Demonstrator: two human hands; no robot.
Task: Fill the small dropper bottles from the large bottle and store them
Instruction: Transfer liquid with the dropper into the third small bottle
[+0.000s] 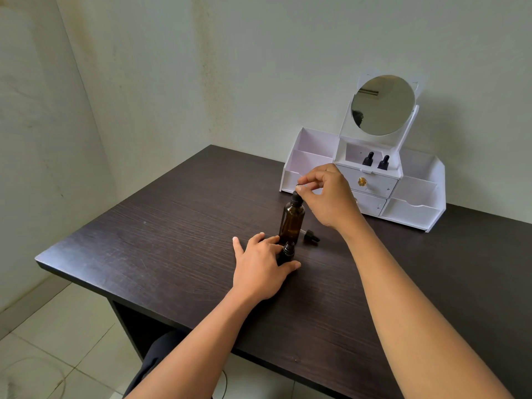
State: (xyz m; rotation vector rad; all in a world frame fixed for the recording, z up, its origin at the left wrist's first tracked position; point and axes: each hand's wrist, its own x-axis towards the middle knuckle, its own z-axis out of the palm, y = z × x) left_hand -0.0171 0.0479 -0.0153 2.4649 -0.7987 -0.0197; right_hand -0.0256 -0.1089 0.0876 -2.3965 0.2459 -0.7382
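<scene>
Standing in the white organizer (408, 211) — two dropper bottles (368, 158).

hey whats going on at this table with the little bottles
A person is working at a dark wood-grain table. Their left hand holds a small dark dropper bottle upright on it. Their right hand pinches the black dropper top of the tall amber glass bottle. A loose black dropper cap lies beside them. Two more small capped bottles already stand in the white mirrored organiser.
</scene>
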